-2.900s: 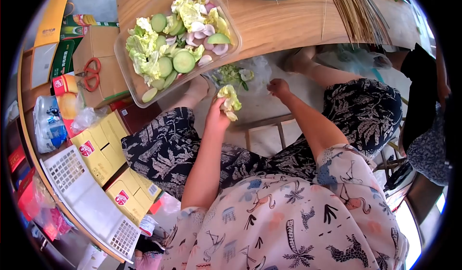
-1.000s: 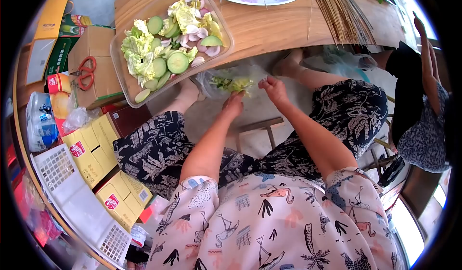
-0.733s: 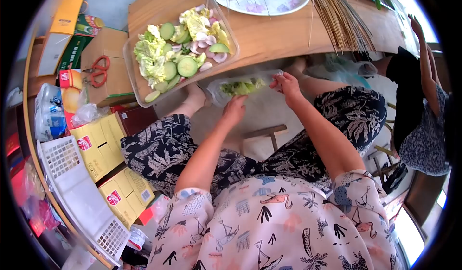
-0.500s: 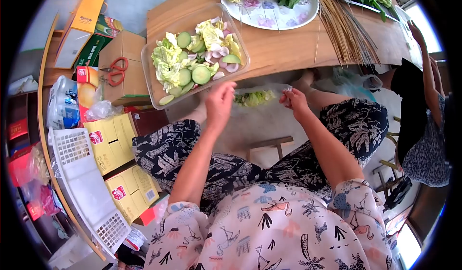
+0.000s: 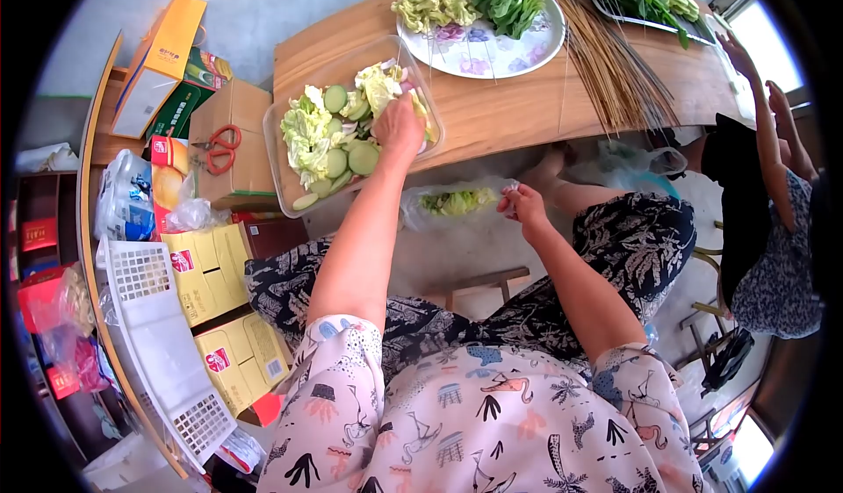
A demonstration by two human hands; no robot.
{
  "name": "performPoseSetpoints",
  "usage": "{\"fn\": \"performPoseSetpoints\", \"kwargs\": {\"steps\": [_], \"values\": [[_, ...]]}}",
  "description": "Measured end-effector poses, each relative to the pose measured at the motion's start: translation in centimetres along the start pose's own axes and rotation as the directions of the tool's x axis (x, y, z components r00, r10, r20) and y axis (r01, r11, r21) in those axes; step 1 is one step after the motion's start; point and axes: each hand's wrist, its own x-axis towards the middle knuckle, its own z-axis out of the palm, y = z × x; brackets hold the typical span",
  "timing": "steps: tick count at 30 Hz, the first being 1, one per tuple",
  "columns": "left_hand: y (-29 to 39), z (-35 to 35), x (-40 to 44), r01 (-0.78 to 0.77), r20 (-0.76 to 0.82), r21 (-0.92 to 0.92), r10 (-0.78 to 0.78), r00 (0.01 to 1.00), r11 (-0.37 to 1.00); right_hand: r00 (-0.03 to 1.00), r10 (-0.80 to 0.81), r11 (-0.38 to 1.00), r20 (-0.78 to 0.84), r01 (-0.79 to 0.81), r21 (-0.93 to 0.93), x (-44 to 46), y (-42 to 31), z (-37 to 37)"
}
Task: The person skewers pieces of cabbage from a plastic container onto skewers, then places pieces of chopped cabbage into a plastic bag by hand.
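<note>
Vegetables (image 5: pixel 306 133) in the container (image 5: pixel 272 148) are touched by the left hand (image 5: pixel 400 129), grip unclear; beside it, the bag (image 5: pixel 414 210) is pinched by the right hand (image 5: pixel 527 206); gentle grasping seems needed.

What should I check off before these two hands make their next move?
1. Left hand at the vegetable tub: ok, it reaches inside.
2. Left hand has a piece gripped: cannot tell, its fingertips are hidden.
3. Right hand has the clear bag: ok, fingers look closed at its end.
4. Bag mouth open wide enough: cannot tell, the plastic is too see-through.
5. Vegetables in the tub: ok, cucumber slices and lettuce show.
6. Scissors away from both hands: ok, they lie on the cardboard box.
</note>
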Motion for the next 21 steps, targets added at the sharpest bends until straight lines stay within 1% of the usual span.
{"fn": "performPoseSetpoints", "kwargs": {"steps": [1, 3, 4, 6, 7, 8, 9, 10, 11, 12, 13, 14, 15, 17, 18, 19, 20, 21], "values": [[-0.3, 0.2, -0.3, 0.001, 0.002, 0.001, -0.001, 1.000, 1.000, 1.000, -0.006, 1.000, 0.004, 0.006, -0.009, -0.2, 0.0, 0.0], [-1.2, 0.1, -0.9, -0.084, -0.051, -0.029, 0.083, 0.995, 0.996, 1.000, -0.015, 1.000, 0.019, 0.015, -0.020, -0.2, -0.1, 0.3], [-1.5, 0.0, -1.0, -0.082, -0.054, -0.026, 0.081, 0.995, 0.996, 1.000, -0.010, 1.000, -0.002, 0.010, -0.026, 0.0, 0.0, 0.4], [-2.0, 0.2, -1.2, 0.040, -0.006, -0.172, -0.042, 0.999, 0.984, 1.000, -0.004, 1.000, -0.022, 0.004, -0.031, 0.0, 0.0, 0.3], [-2.6, 0.2, -1.7, 0.040, -0.005, -0.170, -0.042, 0.999, 0.985, 1.000, -0.010, 1.000, -0.011, 0.009, -0.027, -0.1, 0.0, 0.2], [-3.5, 0.2, -2.3, -0.039, -0.128, -0.351, -0.006, 0.992, 0.936, 1.000, -0.016, 1.000, 0.000, 0.016, -0.021, -0.1, 0.0, 0.2], [-4.5, 0.3, -2.4, -0.140, -0.252, -0.507, 0.009, 0.968, 0.851, 1.000, -0.017, 1.000, 0.001, 0.017, -0.017, 0.1, 0.0, 0.2], [-5.4, 0.4, -2.3, -0.161, -0.294, -0.604, -0.030, 0.955, 0.781, 1.000, -0.011, 1.000, -0.009, 0.010, -0.019, 0.2, 0.1, 0.3], [-6.5, 0.3, -2.0, -0.160, -0.293, -0.603, -0.030, 0.956, 0.781, 1.000, -0.003, 1.000, -0.018, 0.003, -0.025, 0.3, 0.3, 0.2], [-7.2, -0.5, -1.9, 0.001, -0.121, -0.816, -0.171, 0.978, 0.578, 1.000, -0.001, 1.000, -0.016, 0.001, -0.026, 0.4, 0.4, 0.2], [-8.2, -1.0, -1.8, 0.166, 0.084, -0.936, -0.259, 0.962, 0.311, 1.000, 0.001, 1.000, -0.010, -0.001, -0.016, 0.4, 0.5, 0.3], [-9.3, -1.2, -1.0, 0.191, 0.116, -0.931, -0.245, 0.963, 0.311, 1.000, 0.001, 1.000, -0.002, -0.001, -0.007, 0.5, 0.6, 0.4], [-9.4, -1.8, -0.6, 0.188, 0.111, -0.932, -0.249, 0.962, 0.311, 1.000, -0.001, 1.000, 0.004, 0.001, -0.010, 0.5, 0.4, 0.5], [-9.2, -2.7, 0.4, 0.249, 0.136, -0.889, -0.297, 0.945, 0.384, 1.000, 0.012, 1.000, 0.001, -0.012, 0.007, 0.4, 0.3, 0.6], [-9.2, -2.5, 1.1, 0.228, 0.098, -0.859, -0.289, 0.952, 0.459, 1.000, 0.011, 1.000, 0.001, -0.011, 0.008, 0.3, 0.2, 0.6], [-9.3, -1.8, 2.1, 0.228, 0.099, -0.859, -0.288, 0.952, 0.458, 1.000, 0.007, 1.000, -0.004, -0.007, 0.007, 0.2, 0.2, 0.6], [-9.3, -1.2, 3.1, 0.154, -0.010, -0.635, -0.208, 0.978, 0.757, 1.000, 0.003, 1.000, -0.009, -0.003, 0.005, 0.2, 0.2, 0.6], [-9.3, -0.7, 3.7, 0.062, -0.083, -0.319, -0.093, 0.992, 0.946, 1.000, 0.002, 1.000, -0.010, -0.002, 0.005, 0.2, 0.2, 0.5]]}}
